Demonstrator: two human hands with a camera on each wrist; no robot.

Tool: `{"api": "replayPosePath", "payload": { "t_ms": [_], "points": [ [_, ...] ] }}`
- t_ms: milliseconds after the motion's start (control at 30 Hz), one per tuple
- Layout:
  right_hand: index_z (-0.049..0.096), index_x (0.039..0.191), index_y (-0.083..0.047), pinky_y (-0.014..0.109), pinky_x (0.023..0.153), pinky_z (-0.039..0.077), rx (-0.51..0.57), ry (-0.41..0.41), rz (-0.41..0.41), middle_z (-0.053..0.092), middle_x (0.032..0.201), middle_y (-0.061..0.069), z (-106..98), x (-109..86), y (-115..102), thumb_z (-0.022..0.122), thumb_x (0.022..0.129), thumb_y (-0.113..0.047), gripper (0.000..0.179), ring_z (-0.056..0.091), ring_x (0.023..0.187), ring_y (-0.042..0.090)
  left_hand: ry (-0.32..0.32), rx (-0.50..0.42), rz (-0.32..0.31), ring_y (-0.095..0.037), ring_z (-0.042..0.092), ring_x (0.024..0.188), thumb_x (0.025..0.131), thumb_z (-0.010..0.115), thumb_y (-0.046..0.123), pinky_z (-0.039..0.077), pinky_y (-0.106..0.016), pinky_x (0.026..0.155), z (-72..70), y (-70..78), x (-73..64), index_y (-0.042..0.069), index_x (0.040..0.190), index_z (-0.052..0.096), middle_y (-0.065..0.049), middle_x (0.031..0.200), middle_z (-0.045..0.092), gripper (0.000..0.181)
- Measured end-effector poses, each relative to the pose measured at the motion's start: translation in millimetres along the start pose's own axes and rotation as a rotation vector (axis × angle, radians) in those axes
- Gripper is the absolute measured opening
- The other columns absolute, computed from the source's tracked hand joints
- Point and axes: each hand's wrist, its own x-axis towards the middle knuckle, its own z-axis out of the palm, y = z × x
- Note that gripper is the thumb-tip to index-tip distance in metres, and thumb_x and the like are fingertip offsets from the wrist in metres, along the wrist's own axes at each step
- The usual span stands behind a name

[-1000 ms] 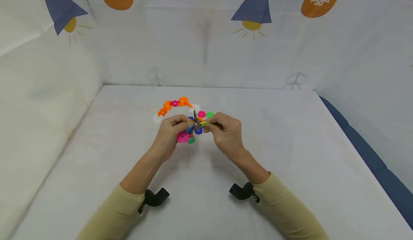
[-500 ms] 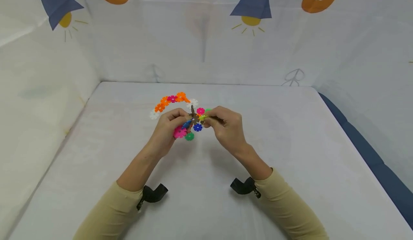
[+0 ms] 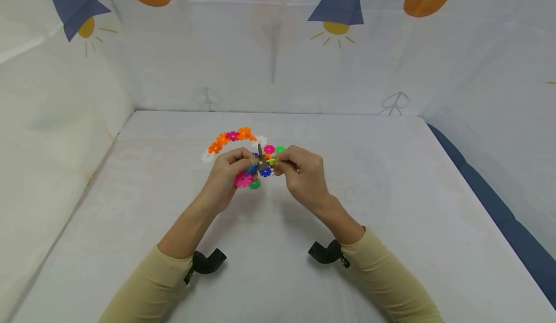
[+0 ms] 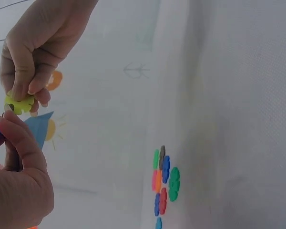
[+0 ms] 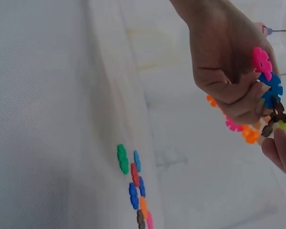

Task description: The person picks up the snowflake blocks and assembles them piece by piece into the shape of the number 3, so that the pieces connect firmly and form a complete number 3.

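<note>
My left hand [image 3: 222, 177] grips linked snowflake discs, a pink disc [image 3: 243, 179] and a blue disc [image 5: 271, 90] among them. A brown disc [image 5: 278, 110] sits at its fingertips, between the two hands. A yellow disc [image 4: 20, 103] is pinched between thumb and fingers of my right hand [image 3: 305, 175], edge against the brown one. How deeply their slots mesh is hidden. Past the left hand curves a chain of orange discs [image 3: 215, 147], a magenta disc [image 3: 232, 135] and white ends. It appears at hand height in the right wrist view.
Loose discs lie on the white table [image 3: 369, 192] beyond and beneath the hands, among them a green disc [image 5: 122, 159], a red disc [image 5: 135, 174] and a dark blue disc [image 5: 133, 195]. White cloth walls [image 3: 278, 62] stand behind and at the sides.
The view has tilted slightly, so everything sits a little higher than a second ago. Both hands keep their hold, with small shifts of the yellow disc against the brown one.
</note>
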Motion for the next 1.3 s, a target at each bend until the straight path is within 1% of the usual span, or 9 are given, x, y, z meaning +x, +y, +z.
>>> {"api": "replayPosePath", "payload": {
  "t_ms": [200, 433, 667, 800, 1067, 1200, 1300],
  "points": [
    [0.067, 0.079, 0.004, 0.017, 0.059, 0.056, -0.006, 0.014, -0.011, 0.07, 0.074, 0.014, 2.2, -2.5, -0.3, 0.065, 0.089, 0.009, 0.012, 0.069, 0.059, 0.015, 0.016, -0.006, 0.011, -0.012, 0.061, 0.06, 0.098, 0.054, 0.012, 0.056, -0.024, 0.067, 3.1, -2.6, -0.7, 0.008, 0.082, 0.061, 0.001, 0.075, 0.061, 0.018],
    [0.065, 0.078, 0.004, 0.017, 0.059, 0.056, 0.02, 0.02, -0.026, 0.07, 0.075, 0.014, 5.2, -5.4, 2.0, 0.061, 0.087, 0.016, 0.016, 0.069, 0.059, 0.016, 0.028, -0.025, 0.025, -0.011, 0.059, 0.06, 0.098, 0.054, 0.012, 0.054, -0.022, 0.064, 4.1, -6.8, -1.2, 0.007, 0.079, 0.06, 0.001, 0.074, 0.06, 0.02],
    [0.064, 0.079, 0.005, 0.016, 0.06, 0.056, 0.018, 0.021, -0.048, 0.07, 0.074, 0.016, 6.3, -6.8, 1.8, 0.062, 0.086, 0.018, 0.015, 0.07, 0.059, 0.018, 0.041, -0.035, 0.036, -0.013, 0.057, 0.06, 0.096, 0.053, 0.009, 0.055, -0.022, 0.064, 6.0, -10.8, -1.8, 0.008, 0.08, 0.061, 0.0, 0.075, 0.06, 0.018],
    [0.064, 0.079, 0.005, 0.016, 0.059, 0.056, 0.019, 0.023, -0.055, 0.07, 0.074, 0.017, 6.1, -7.2, 1.6, 0.062, 0.085, 0.018, 0.015, 0.07, 0.059, 0.018, 0.034, -0.039, 0.035, -0.013, 0.057, 0.061, 0.096, 0.054, 0.009, 0.054, -0.023, 0.064, 6.9, -11.2, -1.5, 0.008, 0.08, 0.061, 0.0, 0.074, 0.059, 0.018],
    [0.062, 0.079, 0.005, 0.017, 0.06, 0.057, 0.048, 0.028, -0.103, 0.069, 0.074, 0.017, 7.2, -6.9, 0.2, 0.063, 0.086, 0.017, 0.014, 0.07, 0.059, 0.018, 0.015, -0.038, 0.032, -0.013, 0.057, 0.061, 0.096, 0.054, 0.01, 0.054, -0.023, 0.064, 8.3, -6.8, -4.1, 0.008, 0.08, 0.061, 0.0, 0.073, 0.058, 0.017],
    [0.062, 0.081, 0.005, 0.017, 0.062, 0.057, 0.056, 0.005, -0.098, 0.069, 0.076, 0.017, 6.2, -4.7, 1.6, 0.063, 0.087, 0.015, 0.012, 0.07, 0.06, 0.018, -0.018, -0.027, 0.024, -0.013, 0.056, 0.063, 0.097, 0.051, 0.011, 0.054, -0.023, 0.065, 4.7, -5.5, -1.2, 0.009, 0.081, 0.059, 0.0, 0.072, 0.057, 0.018],
    [0.063, 0.083, 0.004, 0.019, 0.063, 0.058, 0.061, -0.013, -0.1, 0.071, 0.079, 0.016, 4.5, -2.5, 2.2, 0.063, 0.088, 0.013, 0.01, 0.071, 0.062, 0.018, -0.044, -0.008, 0.042, -0.014, 0.055, 0.063, 0.097, 0.05, 0.012, 0.053, -0.024, 0.064, 2.0, -3.1, 0.6, 0.009, 0.081, 0.057, 0.0, 0.072, 0.057, 0.018]
  ]
}}
